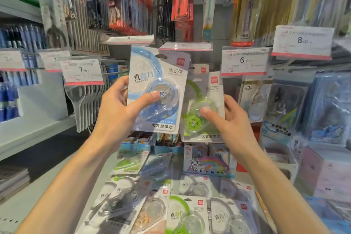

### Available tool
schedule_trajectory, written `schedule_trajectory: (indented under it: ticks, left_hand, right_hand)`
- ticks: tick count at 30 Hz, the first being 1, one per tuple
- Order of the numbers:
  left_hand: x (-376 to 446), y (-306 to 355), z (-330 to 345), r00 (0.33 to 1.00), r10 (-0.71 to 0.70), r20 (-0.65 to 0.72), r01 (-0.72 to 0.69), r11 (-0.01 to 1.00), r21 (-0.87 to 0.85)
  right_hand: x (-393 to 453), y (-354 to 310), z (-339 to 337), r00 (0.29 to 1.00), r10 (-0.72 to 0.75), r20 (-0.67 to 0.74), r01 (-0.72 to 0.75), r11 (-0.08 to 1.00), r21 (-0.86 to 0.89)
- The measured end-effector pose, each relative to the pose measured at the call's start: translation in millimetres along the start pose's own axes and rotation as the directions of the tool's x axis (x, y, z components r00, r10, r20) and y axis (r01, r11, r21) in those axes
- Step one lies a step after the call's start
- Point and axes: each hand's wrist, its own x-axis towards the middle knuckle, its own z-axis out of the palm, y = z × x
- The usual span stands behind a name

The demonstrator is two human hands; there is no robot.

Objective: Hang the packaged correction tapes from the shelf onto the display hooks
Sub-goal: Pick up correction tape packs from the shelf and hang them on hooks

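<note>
The left hand [117, 108] pinches the blue carded correction-tape pack [157, 89], hang-hole up (ready for a hook). Just beside it, the right hand [226, 116] grips the green carded pack [201, 108], seemingly hooked already. More packs [190, 213] wait on the shelf below.

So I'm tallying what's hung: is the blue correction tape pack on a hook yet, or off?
Off. The left hand grips the blue pack in front of the display, tilted, and no hook passes through its hang slot.
</note>
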Motion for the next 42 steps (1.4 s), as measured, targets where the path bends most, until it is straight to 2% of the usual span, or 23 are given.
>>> schedule_trajectory:
  ticks: [12, 19, 26, 29, 34, 36, 39, 42]
  left_hand:
    - [1.3, 2.0, -3.0, 1.000, 0.013, -0.003, -0.013, 1.000, -0.008]
    - [5.0, -5.0, -0.1, 1.000, 0.017, 0.010, -0.017, 1.000, -0.003]
    - [7.6, -16.6, 3.0, 1.000, -0.011, 0.018, 0.010, 0.999, 0.048]
    - [7.6, -22.4, 3.9, 0.999, -0.032, 0.031, 0.030, 0.997, 0.067]
    - [5.3, -37.5, 19.2, 0.993, -0.098, 0.068, 0.096, 0.995, 0.037]
    - [4.4, -43.4, 29.7, 0.990, -0.116, 0.084, 0.114, 0.993, 0.031]
    - [2.5, -51.6, 49.0, 0.978, -0.167, 0.124, 0.169, 0.986, -0.002]
    - [0.3, -57.1, 63.1, 0.972, -0.181, 0.151, 0.186, 0.982, -0.019]
  right_hand:
    - [48.4, -7.5, 21.0, 0.997, -0.040, -0.073, 0.037, 0.998, -0.047]
    - [60.8, 11.2, 24.4, 0.978, 0.066, -0.199, -0.069, 0.998, -0.006]
    - [72.9, 30.3, 27.0, 0.958, 0.212, -0.192, -0.225, 0.973, -0.049]
    - [62.7, 35.0, 16.2, 0.962, 0.158, -0.222, -0.199, 0.965, -0.173]
    - [26.3, 23.1, -10.9, 0.958, 0.005, -0.286, -0.089, 0.955, -0.284]
    - [11.7, 15.7, -15.0, 0.974, -0.031, -0.223, -0.044, 0.946, -0.322]
    - [-3.6, 9.9, -8.0, 0.998, 0.047, -0.047, -0.059, 0.951, -0.303]
    - [-6.8, 12.2, 0.4, 0.994, 0.100, -0.037, -0.106, 0.971, -0.213]
